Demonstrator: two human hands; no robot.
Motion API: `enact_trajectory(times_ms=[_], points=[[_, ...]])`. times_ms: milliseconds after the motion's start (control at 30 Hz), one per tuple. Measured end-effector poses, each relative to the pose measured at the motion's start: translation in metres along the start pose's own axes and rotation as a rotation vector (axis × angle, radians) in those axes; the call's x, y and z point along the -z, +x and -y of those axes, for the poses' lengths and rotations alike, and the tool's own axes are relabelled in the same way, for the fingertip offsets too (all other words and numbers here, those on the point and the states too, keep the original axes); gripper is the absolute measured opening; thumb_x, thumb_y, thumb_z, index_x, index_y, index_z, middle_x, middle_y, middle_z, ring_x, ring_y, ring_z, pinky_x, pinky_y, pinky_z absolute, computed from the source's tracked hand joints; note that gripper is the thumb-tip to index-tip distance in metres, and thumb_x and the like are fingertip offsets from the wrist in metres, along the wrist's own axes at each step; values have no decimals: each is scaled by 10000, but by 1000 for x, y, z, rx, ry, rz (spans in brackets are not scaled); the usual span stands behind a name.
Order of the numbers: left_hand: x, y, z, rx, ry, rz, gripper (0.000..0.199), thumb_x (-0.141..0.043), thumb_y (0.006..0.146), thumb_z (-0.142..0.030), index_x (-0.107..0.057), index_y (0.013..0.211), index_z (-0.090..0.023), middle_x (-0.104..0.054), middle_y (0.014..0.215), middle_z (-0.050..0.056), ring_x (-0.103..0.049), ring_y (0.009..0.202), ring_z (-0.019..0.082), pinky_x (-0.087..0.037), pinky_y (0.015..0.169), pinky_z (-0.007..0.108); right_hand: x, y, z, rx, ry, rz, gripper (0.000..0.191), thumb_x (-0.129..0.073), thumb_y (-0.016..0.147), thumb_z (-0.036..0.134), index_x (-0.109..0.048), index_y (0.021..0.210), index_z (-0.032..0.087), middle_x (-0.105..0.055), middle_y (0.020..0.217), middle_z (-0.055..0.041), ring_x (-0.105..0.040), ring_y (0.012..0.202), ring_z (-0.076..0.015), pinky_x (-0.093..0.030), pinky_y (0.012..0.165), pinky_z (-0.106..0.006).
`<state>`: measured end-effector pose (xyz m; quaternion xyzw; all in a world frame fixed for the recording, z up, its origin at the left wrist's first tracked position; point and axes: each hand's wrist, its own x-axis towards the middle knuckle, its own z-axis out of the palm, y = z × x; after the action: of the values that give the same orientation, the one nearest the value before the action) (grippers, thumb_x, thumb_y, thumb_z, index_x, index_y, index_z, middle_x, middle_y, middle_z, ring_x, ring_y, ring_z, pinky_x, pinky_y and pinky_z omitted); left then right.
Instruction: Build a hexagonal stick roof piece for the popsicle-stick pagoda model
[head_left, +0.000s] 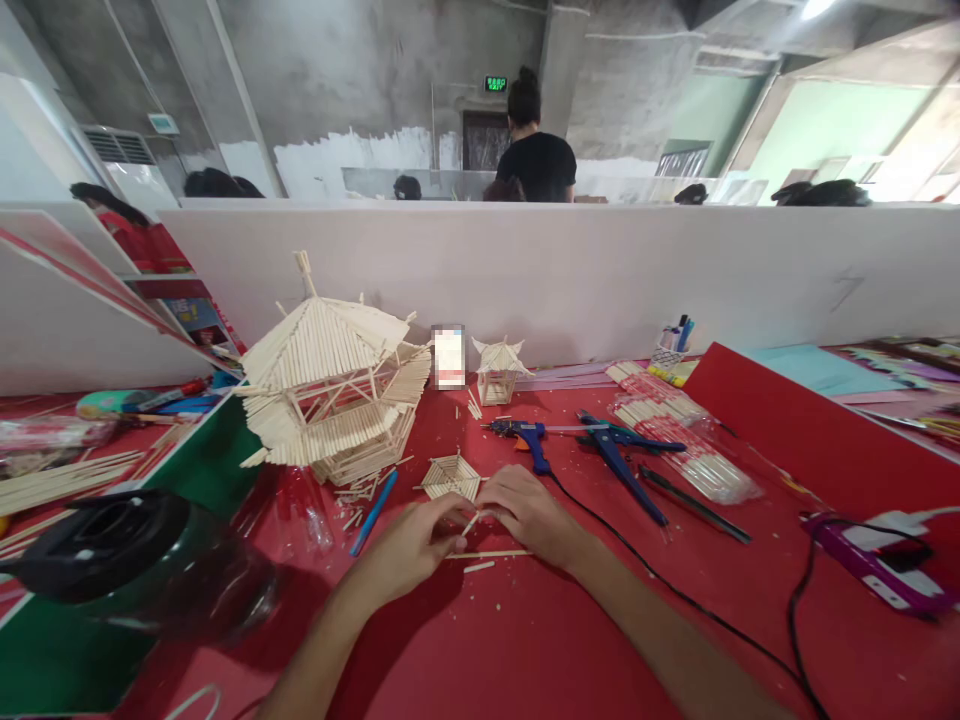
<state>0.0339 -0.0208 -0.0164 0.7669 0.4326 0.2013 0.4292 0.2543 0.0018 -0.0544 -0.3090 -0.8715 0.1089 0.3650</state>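
Note:
My left hand (421,545) and my right hand (529,515) meet over the red table, both pinching a short wooden stick (470,523). Just beyond them lies a small web-like roof frame (450,476) made of sticks. A longer stick (495,554) and a short piece (479,567) lie below my fingers. A large stick pavilion (330,390) stands at the back left, and a tiny one (499,372) stands near the middle of the partition.
A blue glue gun (531,440), blue pliers (622,465) and bagged sticks (697,450) lie right of centre. A dark bottle (142,565) stands front left; a purple power strip (874,575) is at right. The black cord (675,595) crosses the table. A person (536,150) stands beyond the partition (570,270).

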Motion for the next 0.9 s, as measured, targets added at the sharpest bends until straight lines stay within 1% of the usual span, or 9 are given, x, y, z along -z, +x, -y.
enact_trajectory(times_ms=[200, 300, 400, 533, 633, 700, 767, 833, 900], points=[[3, 0, 4, -3, -106, 74, 271, -575, 853, -214, -668, 1107, -205, -720, 931, 18, -656, 815, 159, -481, 747, 237, -1, 0, 3, -12, 26, -60, 129, -553, 971, 283, -655, 1021, 222, -700, 977, -52, -606, 946, -195, -470, 876, -350], [4, 2, 7, 8, -130, 46, 318, -594, 868, -294, -669, 1159, -190, -712, 994, 50, -641, 803, 164, -481, 744, 252, 4, 2, 3, -49, 12, -142, 167, -571, 954, 289, -639, 1095, 232, -672, 1075, -73, -598, 1034, -210, -480, 926, -370], [4, 4, 11, 42, -146, -23, 360, -615, 853, -322, -663, 1179, -177, -702, 1003, 72, -636, 790, 169, -485, 735, 265, 19, 4, -7, -133, -61, -258, 213, -550, 948, 295, -615, 1140, 230, -652, 1129, -96, -584, 1094, -236, -464, 978, -412], [6, 7, 13, 64, -214, -70, 410, -614, 844, -348, -641, 1203, -153, -696, 875, 61, -636, 753, 176, -489, 731, 285, 54, -4, -40, -370, -256, -354, 259, -506, 931, 324, -588, 1130, 181, -655, 1100, -129, -596, 1054, -272, -451, 969, -446], [8, 8, 13, 50, -244, -115, 433, -622, 841, -359, -622, 1222, -153, -693, 789, 41, -646, 765, 187, -485, 760, 298, 83, -24, -72, -619, -496, -276, 435, -508, 900, 415, -535, 1238, 142, -622, 1197, -170, -563, 1128, -328, -414, 993, -484], [10, 9, 13, 42, -275, -138, 438, -633, 834, -371, -620, 1215, -156, -702, 810, 45, -658, 790, 196, -486, 776, 305, 99, -40, -89, -805, -630, -163, 601, -526, 877, 503, -474, 1334, 115, -579, 1280, -209, -518, 1207, -370, -395, 1001, -500], [12, 9, 13, 39, -303, -162, 444, -648, 824, -386, -620, 1205, -159, -708, 851, 54, -666, 807, 201, -488, 784, 310, 109, -55, -100, -965, -685, -7, 758, -554, 827, 611, -428, 1395, 124, -557, 1318, -225, -503, 1227, -409, -382, 991, -536], [13, 8, 13, 42, -314, -184, 459, -662, 813, -396, -616, 1204, -160, -708, 860, 53, -667, 804, 201, -489, 785, 312, 114, -64, -104, -1033, -694, 148, 864, -569, 786, 666, -365, 1454, 158, -534, 1360, -222, -490, 1244, -431, -358, 992, -578], [13, 8, 13, 46, -320, -196, 473, -669, 808, -396, -610, 1212, -158, -705, 837, 45, -663, 793, 199, -489, 782, 313, 116, -68, -105, -1066, -710, 257, 885, -597, 772, 641, -344, 1473, 162, -505, 1395, -230, -468, 1275, -431, -335, 1003, -593]])
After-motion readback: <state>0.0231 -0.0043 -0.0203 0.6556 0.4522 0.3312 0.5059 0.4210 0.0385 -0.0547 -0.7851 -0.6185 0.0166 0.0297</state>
